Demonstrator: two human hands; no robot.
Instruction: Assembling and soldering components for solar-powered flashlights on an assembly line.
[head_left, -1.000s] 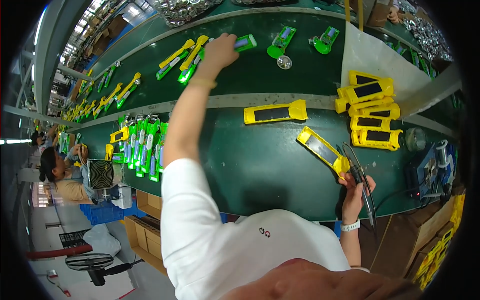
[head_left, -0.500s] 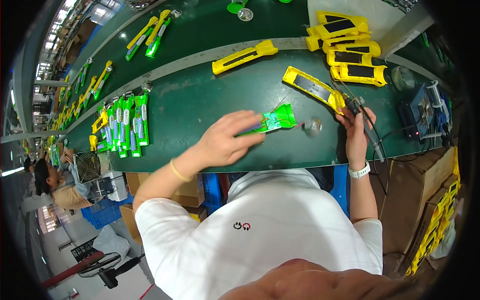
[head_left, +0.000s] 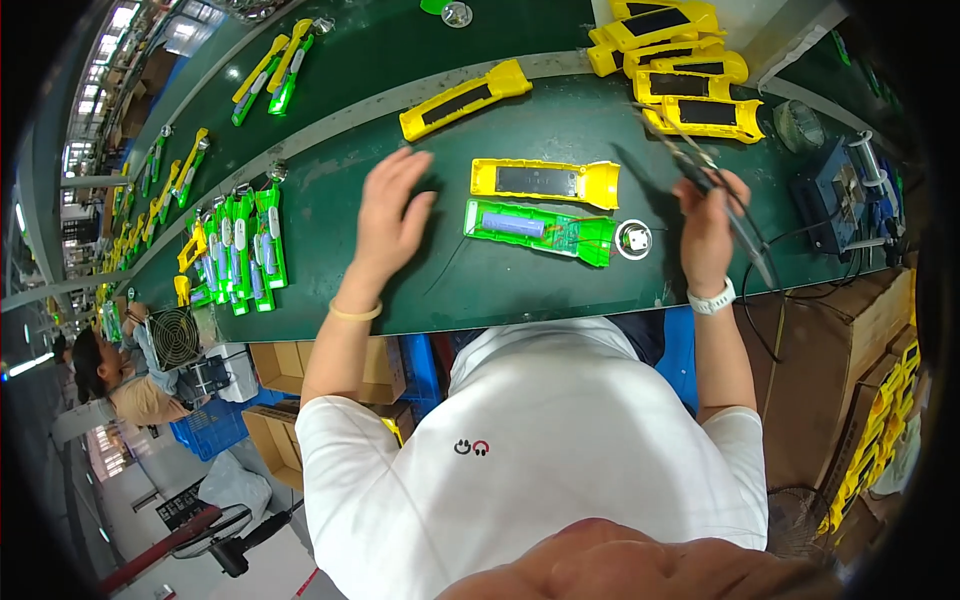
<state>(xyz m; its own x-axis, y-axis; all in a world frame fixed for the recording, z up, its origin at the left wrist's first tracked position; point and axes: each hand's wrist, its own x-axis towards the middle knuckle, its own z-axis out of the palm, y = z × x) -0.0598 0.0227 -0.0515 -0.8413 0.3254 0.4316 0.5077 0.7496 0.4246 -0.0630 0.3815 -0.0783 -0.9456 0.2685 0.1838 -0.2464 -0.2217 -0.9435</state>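
Note:
My left hand [head_left: 392, 220] is above the bench left of the parts, fingers stretched, holding nothing. In front of me lies an open green flashlight shell [head_left: 590, 240] with a blue cylindrical battery [head_left: 513, 224], a small circuit board and thin wires inside. A round lamp head [head_left: 633, 240] with a white back sits at its right end. Just beyond the green shell rests a yellow half-shell [head_left: 602, 184] with a dark panel. My right hand [head_left: 712, 225] is closed around a soldering iron [head_left: 752, 255], its thin tip end pointing up and left; the cable hangs down to the right.
Another yellow shell [head_left: 465, 100] lies farther back, and several are piled [head_left: 690, 85] at the back right. A blue soldering station [head_left: 835, 210] stands at right. Assembled green shells [head_left: 240, 245] are grouped at left. A person [head_left: 130, 375] sits farther left.
My left hand has drawn back left from the green shell, uncovering it. The yellow half-shell has moved left and turned to lie beside the green shell. The lamp head now shows its white back.

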